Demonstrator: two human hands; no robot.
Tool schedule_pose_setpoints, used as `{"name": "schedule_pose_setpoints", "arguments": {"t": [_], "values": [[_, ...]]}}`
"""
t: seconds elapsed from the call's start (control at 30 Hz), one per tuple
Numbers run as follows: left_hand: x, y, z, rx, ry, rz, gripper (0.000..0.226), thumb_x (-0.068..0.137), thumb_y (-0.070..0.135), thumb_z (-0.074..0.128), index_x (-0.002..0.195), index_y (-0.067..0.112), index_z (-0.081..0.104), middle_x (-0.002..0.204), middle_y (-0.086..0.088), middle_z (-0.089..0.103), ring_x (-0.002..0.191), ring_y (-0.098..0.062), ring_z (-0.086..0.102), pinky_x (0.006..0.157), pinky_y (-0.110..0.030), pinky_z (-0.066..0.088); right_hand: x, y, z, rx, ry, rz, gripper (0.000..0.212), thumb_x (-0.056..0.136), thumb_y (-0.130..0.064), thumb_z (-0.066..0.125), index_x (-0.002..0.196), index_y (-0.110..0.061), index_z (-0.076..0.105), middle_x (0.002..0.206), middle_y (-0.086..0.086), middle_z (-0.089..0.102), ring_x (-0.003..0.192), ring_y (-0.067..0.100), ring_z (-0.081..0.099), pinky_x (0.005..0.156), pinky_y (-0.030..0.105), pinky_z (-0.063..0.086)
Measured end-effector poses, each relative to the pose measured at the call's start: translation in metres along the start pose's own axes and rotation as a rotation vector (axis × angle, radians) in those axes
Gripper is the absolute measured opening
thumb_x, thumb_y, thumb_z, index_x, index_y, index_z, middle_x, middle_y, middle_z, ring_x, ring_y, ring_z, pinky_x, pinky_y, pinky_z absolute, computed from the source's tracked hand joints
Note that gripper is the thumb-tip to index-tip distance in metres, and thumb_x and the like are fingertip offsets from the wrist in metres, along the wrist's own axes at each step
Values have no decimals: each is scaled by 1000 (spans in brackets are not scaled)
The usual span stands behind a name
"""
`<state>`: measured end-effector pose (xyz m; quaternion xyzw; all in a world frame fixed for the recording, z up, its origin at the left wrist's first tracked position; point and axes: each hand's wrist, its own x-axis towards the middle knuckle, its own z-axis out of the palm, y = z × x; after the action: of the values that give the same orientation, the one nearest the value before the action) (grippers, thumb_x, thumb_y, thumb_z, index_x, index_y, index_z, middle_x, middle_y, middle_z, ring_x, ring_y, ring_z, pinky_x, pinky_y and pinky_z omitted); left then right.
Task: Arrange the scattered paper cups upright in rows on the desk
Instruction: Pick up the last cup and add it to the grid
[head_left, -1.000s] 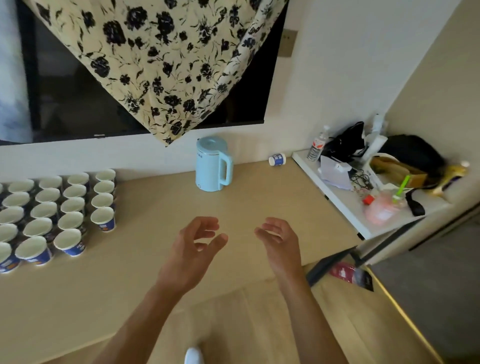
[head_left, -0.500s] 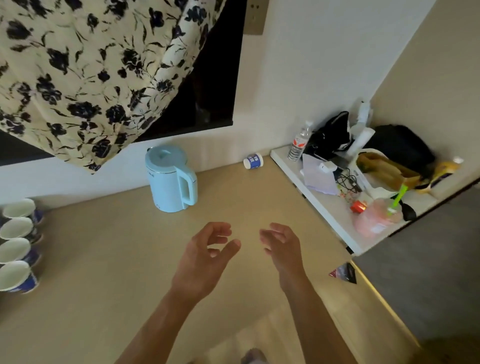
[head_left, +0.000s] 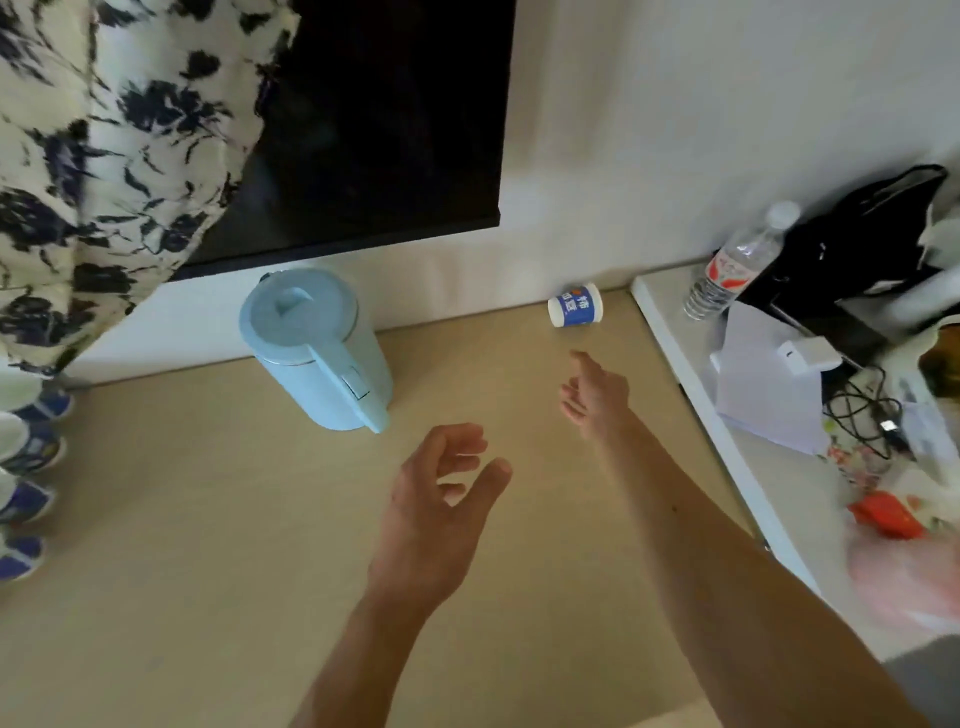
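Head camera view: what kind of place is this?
Probably a hotel room: a kettle on a wooden desk, a dark screen on the wall, a water bottle on a white shelf.

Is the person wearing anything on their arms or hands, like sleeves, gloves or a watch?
No. The left hand and right hand are bare, and both forearms are uncovered as far as the view shows: no sleeves, gloves, rings or watch.

Pale cream wall (head_left: 727, 130) straight ahead, softly lit. A big black panel (head_left: 389, 130) is mounted on it, and a cream cloth with dark flowers (head_left: 104, 182) hangs over the panel's left part. Below, the light wooden surface (head_left: 182, 545) runs up against the wall. On the right, a white side table (head_left: 670, 312) sits just beside it, with grey floor (head_left: 924, 670) showing in the bottom corner.
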<state>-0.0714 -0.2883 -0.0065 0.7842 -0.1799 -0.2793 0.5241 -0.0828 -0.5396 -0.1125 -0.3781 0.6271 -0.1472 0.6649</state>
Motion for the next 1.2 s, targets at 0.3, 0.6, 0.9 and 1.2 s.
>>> {"name": "schedule_pose_setpoints", "arguments": {"t": [0.3,0.6,0.9,1.2], "values": [[35,-19,28,36,49,-81,21,85,29,75,105,34,67,103,25,72,100,4,68,79,-17,49,130,-47,35,52,58,73,53,81,-49,81,105,-14,50,80,3,54,67,14,54,88,38,57],[34,-38,30,-8,127,-157,26,78,34,76,103,30,70,99,21,75,97,-1,71,78,-22,51,170,-62,64,-26,130,-32,67,72,-53,83,113,-15,46,85,-4,49,74,15,56,82,37,58],[29,-34,23,-25,160,-129,34,73,48,75,102,31,70,103,18,76,100,-1,71,74,-17,55,148,-52,55,-24,163,-103,68,74,-42,85,124,-10,52,113,1,60,87,18,62,73,31,50],[-11,-29,-10,-79,235,-85,30,71,51,73,100,46,69,104,17,75,99,-1,70,82,-26,52,38,27,20,-139,10,-594,60,69,-18,88,118,-17,53,120,5,63,105,22,66,89,34,56]]}}
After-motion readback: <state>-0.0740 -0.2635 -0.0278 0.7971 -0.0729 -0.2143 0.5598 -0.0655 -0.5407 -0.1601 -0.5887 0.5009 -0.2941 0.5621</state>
